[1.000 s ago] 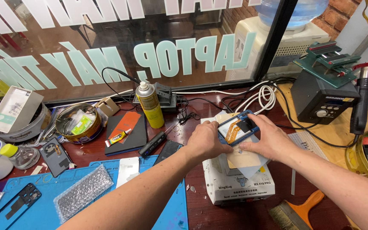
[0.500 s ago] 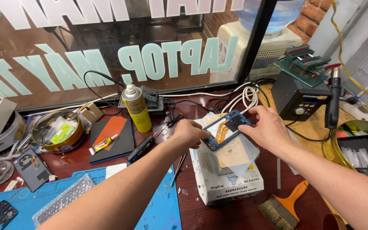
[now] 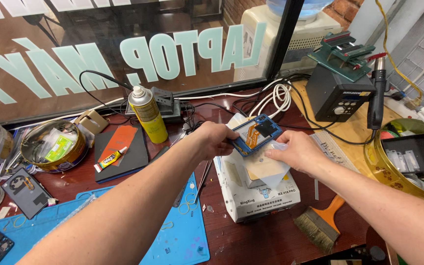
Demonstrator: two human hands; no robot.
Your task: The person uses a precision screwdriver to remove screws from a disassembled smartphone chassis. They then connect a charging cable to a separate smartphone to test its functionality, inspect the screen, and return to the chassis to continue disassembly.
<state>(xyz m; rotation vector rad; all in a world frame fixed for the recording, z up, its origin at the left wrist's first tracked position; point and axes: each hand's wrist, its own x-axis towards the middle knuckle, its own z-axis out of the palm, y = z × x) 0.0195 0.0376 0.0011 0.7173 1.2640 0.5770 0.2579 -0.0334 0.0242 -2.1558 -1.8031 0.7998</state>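
Note:
My left hand (image 3: 218, 139) grips the near-left edge of an opened blue phone frame (image 3: 257, 133) with orange flex cable and a dark module showing inside. The phone sits tilted over a white box-shaped machine (image 3: 256, 196). My right hand (image 3: 295, 151) rests beside the phone's right edge, fingers pinching a thin clear film sheet (image 3: 266, 169) that lies on the machine's top.
A yellow spray can (image 3: 147, 115) stands left of the hands, by a dark pad with a glue tube (image 3: 110, 159). A blue work mat (image 3: 172, 225) lies at the front. A brush (image 3: 322, 223), a black hot-air station (image 3: 340, 97), white cables (image 3: 276, 95) and round tins (image 3: 54, 145) surround them.
My view has shifted left, so the bench appears further right. Both hands stay on the phone over the white machine; the right hand now sits lower, on the film.

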